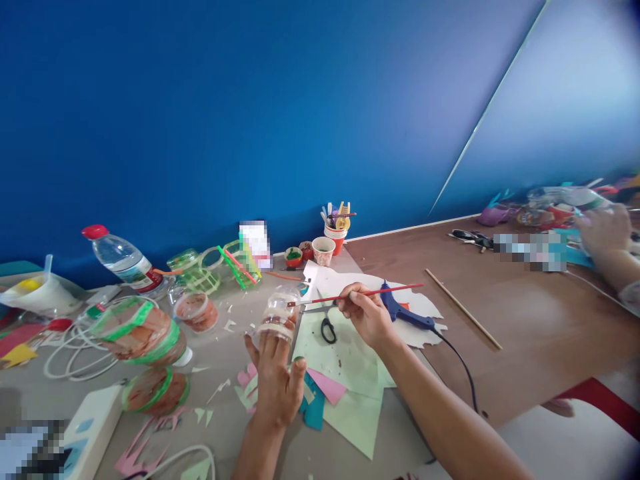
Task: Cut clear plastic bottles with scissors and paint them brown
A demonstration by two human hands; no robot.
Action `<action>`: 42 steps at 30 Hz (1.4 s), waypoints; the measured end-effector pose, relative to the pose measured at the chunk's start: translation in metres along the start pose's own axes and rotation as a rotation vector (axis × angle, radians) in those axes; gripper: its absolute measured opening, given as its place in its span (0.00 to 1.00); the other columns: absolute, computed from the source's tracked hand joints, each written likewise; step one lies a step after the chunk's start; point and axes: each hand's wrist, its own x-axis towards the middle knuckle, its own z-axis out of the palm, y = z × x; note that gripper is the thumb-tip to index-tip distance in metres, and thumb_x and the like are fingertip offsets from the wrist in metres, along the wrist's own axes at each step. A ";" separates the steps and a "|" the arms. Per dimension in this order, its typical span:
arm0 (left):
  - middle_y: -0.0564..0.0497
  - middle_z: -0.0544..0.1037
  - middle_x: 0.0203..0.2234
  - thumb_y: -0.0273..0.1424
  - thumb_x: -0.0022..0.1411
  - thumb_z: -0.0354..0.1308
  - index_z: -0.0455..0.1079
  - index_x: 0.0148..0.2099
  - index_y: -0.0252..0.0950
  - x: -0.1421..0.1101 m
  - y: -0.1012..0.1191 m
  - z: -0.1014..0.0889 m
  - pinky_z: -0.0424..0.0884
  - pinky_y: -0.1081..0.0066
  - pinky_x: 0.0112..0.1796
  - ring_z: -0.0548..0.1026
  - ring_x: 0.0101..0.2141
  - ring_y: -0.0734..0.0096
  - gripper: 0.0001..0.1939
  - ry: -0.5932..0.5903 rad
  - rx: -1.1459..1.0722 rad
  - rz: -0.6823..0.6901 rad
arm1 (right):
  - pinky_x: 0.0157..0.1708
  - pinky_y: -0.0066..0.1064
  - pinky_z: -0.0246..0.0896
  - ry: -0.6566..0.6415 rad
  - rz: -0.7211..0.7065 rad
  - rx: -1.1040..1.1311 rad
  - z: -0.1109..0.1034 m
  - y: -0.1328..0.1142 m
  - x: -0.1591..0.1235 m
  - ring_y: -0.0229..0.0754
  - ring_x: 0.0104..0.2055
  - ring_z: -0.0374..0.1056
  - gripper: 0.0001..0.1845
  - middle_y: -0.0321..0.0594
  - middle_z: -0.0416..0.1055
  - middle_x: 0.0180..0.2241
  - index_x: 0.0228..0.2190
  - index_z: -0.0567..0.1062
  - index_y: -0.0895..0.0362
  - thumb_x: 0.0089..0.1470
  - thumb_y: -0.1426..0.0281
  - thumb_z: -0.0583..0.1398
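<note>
My left hand (275, 390) has its fingers pushed up inside a clear plastic bottle piece (280, 310), with the thumb sticking out to the side. Pale bands and patches of brown paint run round the piece. Between the fingertips of my right hand (367, 313) is a thin red paintbrush (395, 290). Its bristle tip points left and meets the side of the bottle piece, or lies just in front of it. Below my right hand, black-handled scissors (328, 331) rest on light green paper (350, 363). A blue glue gun (407, 312) lies just beyond that hand.
Left stand a water bottle (127, 260), a brown-painted bottle with green bands (137, 330) and a brown paint tub (196, 311). Paper cups (324, 251) stand by the wall. A wooden stick (463, 308) lies right. Another person's hand (607, 233) is at far right.
</note>
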 end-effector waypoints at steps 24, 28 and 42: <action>0.39 0.70 0.53 0.55 0.64 0.33 0.64 0.58 0.36 -0.003 -0.001 -0.003 0.33 0.44 0.61 0.60 0.59 0.51 0.36 -0.026 0.208 0.026 | 0.18 0.26 0.52 -0.020 -0.016 0.030 0.000 0.004 0.000 0.34 0.18 0.60 0.07 0.38 0.72 0.18 0.24 0.76 0.58 0.46 0.67 0.62; 0.37 0.70 0.53 0.53 0.65 0.31 0.62 0.59 0.35 -0.004 -0.002 -0.003 0.36 0.43 0.61 0.60 0.60 0.51 0.36 -0.017 0.262 0.075 | 0.19 0.26 0.52 -0.030 0.001 0.007 0.001 0.005 0.000 0.34 0.18 0.60 0.06 0.38 0.72 0.18 0.24 0.76 0.58 0.46 0.68 0.61; 0.36 0.68 0.56 0.53 0.65 0.33 0.60 0.62 0.35 -0.007 -0.011 -0.004 0.42 0.45 0.61 0.60 0.60 0.50 0.35 0.048 0.091 0.050 | 0.18 0.25 0.50 -0.018 0.014 0.032 0.000 0.005 0.000 0.33 0.18 0.60 0.06 0.38 0.72 0.18 0.24 0.75 0.59 0.46 0.68 0.61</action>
